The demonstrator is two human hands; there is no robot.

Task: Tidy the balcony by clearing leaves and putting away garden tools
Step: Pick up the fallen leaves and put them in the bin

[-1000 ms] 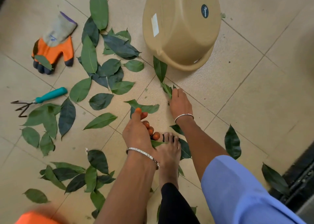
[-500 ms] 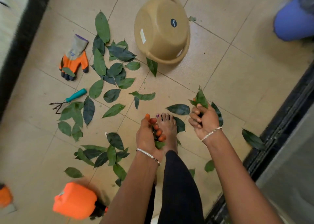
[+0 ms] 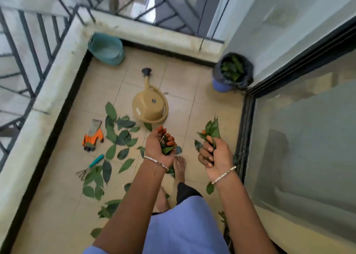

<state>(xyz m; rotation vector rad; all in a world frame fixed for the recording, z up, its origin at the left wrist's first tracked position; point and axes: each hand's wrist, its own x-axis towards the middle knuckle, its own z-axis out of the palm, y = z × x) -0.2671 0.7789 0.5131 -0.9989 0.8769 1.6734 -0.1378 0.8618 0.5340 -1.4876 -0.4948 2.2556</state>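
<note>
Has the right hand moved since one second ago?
Yes. The right hand left the floor tiles beside the watering can and now is raised, gripping leaves.

One watering can [image 3: 150,109], one glove [image 3: 92,136], one hand rake [image 3: 90,166], one teal basket [image 3: 106,48], one lined bin [image 3: 232,72], two leaf bunches [image 3: 212,128], many loose leaves [image 3: 123,136]

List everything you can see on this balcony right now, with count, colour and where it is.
loose leaves: many, green, scattered on the floor, mostly left of centre
held leaves: two bunches, green, one in each hand
watering can: one, tan, lying mid-floor
glove: one, orange and grey, floor left
hand rake: one, teal handle, floor left, nearer than the glove
tub: one, teal, far left corner
bin: one, blue with black liner, far right corner, leaves inside
left hand: grips one bunch
right hand: grips the other bunch
</note>
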